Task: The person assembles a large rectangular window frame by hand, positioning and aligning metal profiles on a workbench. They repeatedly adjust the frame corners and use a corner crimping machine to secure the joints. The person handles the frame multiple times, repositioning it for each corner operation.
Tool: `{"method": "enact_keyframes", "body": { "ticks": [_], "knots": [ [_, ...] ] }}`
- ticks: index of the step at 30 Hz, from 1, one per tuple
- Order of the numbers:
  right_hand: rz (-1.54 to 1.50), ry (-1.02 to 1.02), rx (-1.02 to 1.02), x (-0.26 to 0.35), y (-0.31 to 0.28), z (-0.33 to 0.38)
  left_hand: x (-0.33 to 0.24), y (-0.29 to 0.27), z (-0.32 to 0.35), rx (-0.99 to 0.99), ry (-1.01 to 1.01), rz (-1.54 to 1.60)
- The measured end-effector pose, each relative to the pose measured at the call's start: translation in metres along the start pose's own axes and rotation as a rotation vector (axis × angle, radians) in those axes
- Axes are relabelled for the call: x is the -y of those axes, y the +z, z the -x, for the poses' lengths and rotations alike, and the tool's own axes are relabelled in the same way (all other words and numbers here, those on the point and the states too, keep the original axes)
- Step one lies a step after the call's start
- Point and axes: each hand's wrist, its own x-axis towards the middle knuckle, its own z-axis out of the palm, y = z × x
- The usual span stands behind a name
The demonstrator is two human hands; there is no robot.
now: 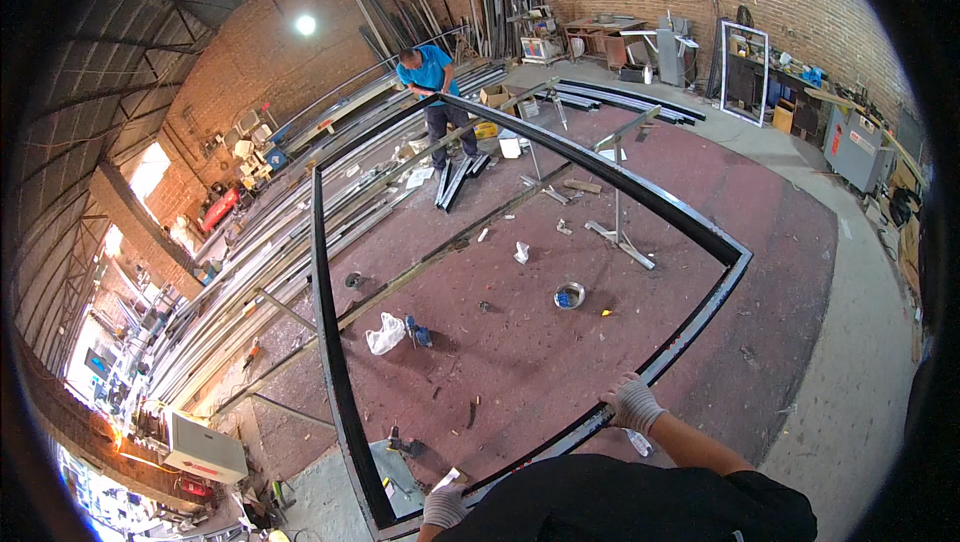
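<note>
1. A large black frame (333,342) is stretched out ahead of both hands, its near bar lying right at the fingers.
2. The right fingers (622,391) are curled over the near bar, well to the right of the left hand; the bar is gripped between them and the palm.
3. The left fingers (447,502) are set on the same bar, near the frame's near left corner; they are partly hidden by the sleeve, so how far they are closed cannot be told.
4. Both hands are covered by pale knitted gloves.
5. Just ahead of the left fingers, a dark tool (400,441) is seen on the floor through the frame's opening.
6. Farther ahead of the left fingers, a white bag (386,335) is seen, with a blue tool (418,333) just beside it on the right.
7. Ahead of the right fingers and slightly to their left, a bowl (569,296) is placed on the red mat (770,232), with a small yellow piece (606,313) near it.
8. A bottle (638,443) is seen just below the right fingers, outside the frame.
9. At the frame's far corner, well beyond both sets of fingers, a co-worker (432,72) in a blue shirt is seen, head bent toward the frame.
10. Long metal bars (255,292) are laid to the far left of the left fingers.
</note>
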Motion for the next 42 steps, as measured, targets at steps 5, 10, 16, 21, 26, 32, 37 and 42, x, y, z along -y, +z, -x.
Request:
{"method": "enact_keyframes", "body": {
  "ticks": [5,10,16,21,26,32,37,42],
  "knots": [
    [0.075,-0.030,-0.068,0.001,-0.002,0.001,-0.001,-0.004,-0.005,0.037,0.044,-0.026],
    [0.020,-0.013,-0.090,-0.001,0.002,0.001,-0.012,-0.011,0.007,-0.104,0.089,0.004],
    [-0.008,-0.008,-0.171,0.002,0.003,0.004,-0.006,-0.008,0.002,0.001,0.036,-0.056],
    [-0.038,-0.007,-0.162,0.000,0.006,0.002,0.005,0.008,-0.004,0.011,0.015,-0.060],
    [-0.045,-0.011,-0.192,-0.002,0.008,0.000,0.013,0.017,-0.013,0.022,0.024,-0.076],
    [-0.039,-0.018,-0.143,-0.002,0.009,-0.001,0.011,0.013,-0.009,0.014,0.030,-0.042],
    [-0.017,-0.006,-0.126,-0.002,0.009,0.001,-0.002,-0.003,0.001,0.009,0.063,-0.024],
    [-0.049,0.004,-0.166,-0.002,0.010,0.000,-0.014,-0.018,0.008,-0.019,0.078,-0.001]
  ]
}}
